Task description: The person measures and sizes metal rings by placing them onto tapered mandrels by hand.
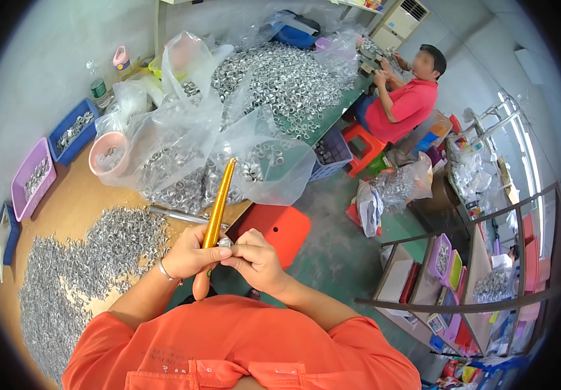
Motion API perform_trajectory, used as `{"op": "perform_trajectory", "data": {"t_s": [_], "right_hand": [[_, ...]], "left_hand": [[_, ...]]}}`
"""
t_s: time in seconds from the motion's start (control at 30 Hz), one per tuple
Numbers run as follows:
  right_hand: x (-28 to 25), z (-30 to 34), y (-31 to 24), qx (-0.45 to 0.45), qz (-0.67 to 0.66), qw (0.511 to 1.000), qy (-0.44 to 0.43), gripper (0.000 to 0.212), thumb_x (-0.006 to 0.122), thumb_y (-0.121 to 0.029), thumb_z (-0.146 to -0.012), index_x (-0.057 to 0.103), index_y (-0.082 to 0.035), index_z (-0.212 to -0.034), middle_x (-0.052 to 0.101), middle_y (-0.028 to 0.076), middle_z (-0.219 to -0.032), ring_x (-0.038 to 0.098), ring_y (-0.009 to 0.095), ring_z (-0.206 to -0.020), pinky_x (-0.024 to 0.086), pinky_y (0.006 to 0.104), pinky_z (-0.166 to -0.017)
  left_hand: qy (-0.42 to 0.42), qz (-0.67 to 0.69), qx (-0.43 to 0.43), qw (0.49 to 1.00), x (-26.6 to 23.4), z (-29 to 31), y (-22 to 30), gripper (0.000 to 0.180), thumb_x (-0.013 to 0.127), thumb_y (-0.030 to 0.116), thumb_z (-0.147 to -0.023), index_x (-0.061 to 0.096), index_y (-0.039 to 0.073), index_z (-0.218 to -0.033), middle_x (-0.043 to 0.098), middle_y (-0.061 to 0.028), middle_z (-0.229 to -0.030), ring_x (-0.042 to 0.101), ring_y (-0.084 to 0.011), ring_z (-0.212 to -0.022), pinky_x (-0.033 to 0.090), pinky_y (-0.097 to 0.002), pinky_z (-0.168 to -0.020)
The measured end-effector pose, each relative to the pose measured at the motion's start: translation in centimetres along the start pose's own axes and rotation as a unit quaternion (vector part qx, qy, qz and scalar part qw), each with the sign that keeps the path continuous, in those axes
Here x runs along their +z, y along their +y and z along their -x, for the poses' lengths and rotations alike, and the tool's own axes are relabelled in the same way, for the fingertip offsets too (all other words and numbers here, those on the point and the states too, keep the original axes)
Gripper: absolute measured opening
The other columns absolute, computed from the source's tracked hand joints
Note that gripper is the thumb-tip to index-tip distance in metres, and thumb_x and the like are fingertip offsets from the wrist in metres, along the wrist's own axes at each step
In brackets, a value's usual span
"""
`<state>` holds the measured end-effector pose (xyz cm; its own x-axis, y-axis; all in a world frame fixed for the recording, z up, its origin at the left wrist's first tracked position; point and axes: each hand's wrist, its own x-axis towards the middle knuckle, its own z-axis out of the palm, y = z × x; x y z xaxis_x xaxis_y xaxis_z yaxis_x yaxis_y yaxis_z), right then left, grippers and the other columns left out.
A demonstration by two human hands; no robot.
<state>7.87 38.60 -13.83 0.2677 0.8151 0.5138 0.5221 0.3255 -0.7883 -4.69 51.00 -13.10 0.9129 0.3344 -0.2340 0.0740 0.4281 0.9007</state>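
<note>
My left hand [188, 252] is wrapped round a gold tapered ring mandrel [220, 203]. Its narrow end points up and away from me, and its wooden-looking handle [201, 283] comes out below my fist. My right hand [259, 261] pinches a small silver ring [225, 242] right beside the mandrel, where the fingertips of both hands meet. Fingers partly cover the ring, so I cannot tell whether it touches the mandrel. Just beyond my left hand, a grey metal rod [178, 214] lies on the wooden table [79, 188].
Loose silver rings [108, 250] cover the table at left. Clear plastic bags [176, 172] of rings stand ahead, near a pink tub [109, 155] and blue [72, 140] and purple [33, 185] baskets. A red stool [274, 234] is close by. A co-worker [404, 97] sits at the far right.
</note>
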Motion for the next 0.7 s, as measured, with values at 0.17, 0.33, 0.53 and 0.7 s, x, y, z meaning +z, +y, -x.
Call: {"op": "perform_trajectory", "data": {"t_s": [0.17,0.33,0.53,0.7], "right_hand": [[-0.4,-0.3,-0.2,-0.027,0.033,0.999,0.012,0.012,0.072,-0.01,-0.071,0.064,-0.005,-0.079,0.048,0.002,-0.068,0.043,0.018,-0.063,0.036,0.0287,-0.061],[-1.1,0.3,0.5,0.097,-0.054,0.991,-0.069,0.013,0.068,-0.013,-0.078,0.064,-0.003,-0.085,0.048,0.001,-0.071,0.044,0.015,-0.068,0.036,0.0268,-0.066],[-0.7,1.2,0.6,0.373,-0.458,0.806,-0.015,0.021,0.059,-0.022,-0.088,0.064,-0.002,-0.09,0.056,-0.003,-0.081,0.043,0.005,-0.071,0.036,0.0217,-0.066],[0.2,2.3,0.5,0.467,-0.586,0.661,0.04,0.012,0.062,-0.015,-0.084,0.064,-0.004,-0.088,0.059,-0.002,-0.08,0.047,0.006,-0.072,0.037,0.0219,-0.067]], "left_hand": [[0.01,-0.059,0.005,0.998,0.5,0.1,0.7,0.029,0.071,0.019,-0.077,0.054,0.0,-0.09,0.054,-0.0002,-0.065,0.047,-0.0053,-0.049,0.037,-0.0191,-0.043],[0.053,-0.12,-0.003,0.991,0.3,0.1,0.6,0.027,0.072,0.018,-0.077,0.056,0.0,-0.091,0.054,0.0013,-0.068,0.05,-0.0056,-0.057,0.042,-0.0211,-0.049],[0.052,-0.488,0.282,0.824,1.0,-0.4,1.5,0.035,0.076,0.019,-0.064,0.057,0.001,-0.088,0.057,-0.013,-0.073,0.058,-0.0304,-0.065,0.046,-0.0333,-0.056],[0.017,-0.507,0.302,0.807,1.0,-0.1,1.2,0.028,0.074,0.017,-0.066,0.053,0.003,-0.076,0.057,-0.0106,-0.071,0.057,-0.0285,-0.06,0.046,-0.0331,-0.054]]}}
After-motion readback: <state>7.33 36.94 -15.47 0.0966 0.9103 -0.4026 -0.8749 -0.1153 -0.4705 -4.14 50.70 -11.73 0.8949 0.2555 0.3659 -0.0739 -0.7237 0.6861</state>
